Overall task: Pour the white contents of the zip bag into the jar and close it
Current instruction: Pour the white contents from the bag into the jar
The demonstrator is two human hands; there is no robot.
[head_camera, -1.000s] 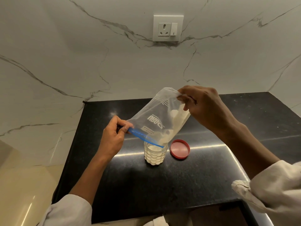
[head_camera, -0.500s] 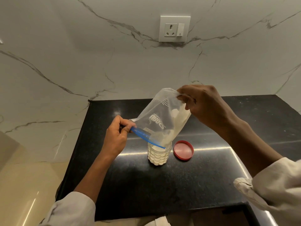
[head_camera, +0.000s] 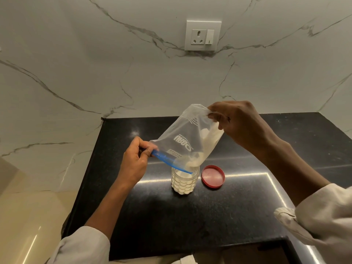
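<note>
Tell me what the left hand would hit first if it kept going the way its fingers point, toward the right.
Probably the zip bag it already pinches at the blue zip edge, then the jar mouth just below; depth is unclear.

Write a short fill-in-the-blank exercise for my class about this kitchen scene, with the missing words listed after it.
1. The zip bag is tipped over the open ____, which stands on the black counter.
2. The lid lying beside the jar is ____ in colour.
3. The left hand pinches the bag at its ____ zip strip.
4. The right hand grips the bag's raised ____ corner.

Missing words: jar; red; blue; bottom
</note>
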